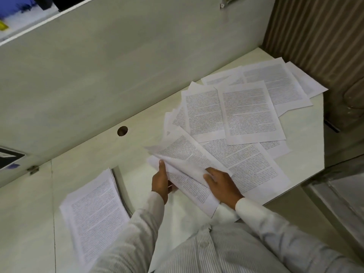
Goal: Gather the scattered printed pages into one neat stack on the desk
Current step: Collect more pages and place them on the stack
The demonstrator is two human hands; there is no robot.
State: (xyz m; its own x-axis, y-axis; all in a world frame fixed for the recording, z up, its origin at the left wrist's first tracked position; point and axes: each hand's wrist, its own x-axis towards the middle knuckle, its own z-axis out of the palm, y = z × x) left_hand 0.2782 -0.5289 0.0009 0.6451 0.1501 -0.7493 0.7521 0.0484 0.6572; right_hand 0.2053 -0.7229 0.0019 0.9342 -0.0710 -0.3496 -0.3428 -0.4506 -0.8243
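hands: left [160,181] and right [221,183] both grip sheets [189,168]
risk: top sheet curling, may crease; pages [252,113] past right could slide off counter [94,154]

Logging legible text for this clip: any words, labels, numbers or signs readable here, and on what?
No text can be read.
Scattered pages: dense printed lines, too blurred.
Stack at left: printed, too blurred.
Held pages, gripped by left hand and right hand: too blurred.
Black-and-white sticker on the partition: no readable marks.
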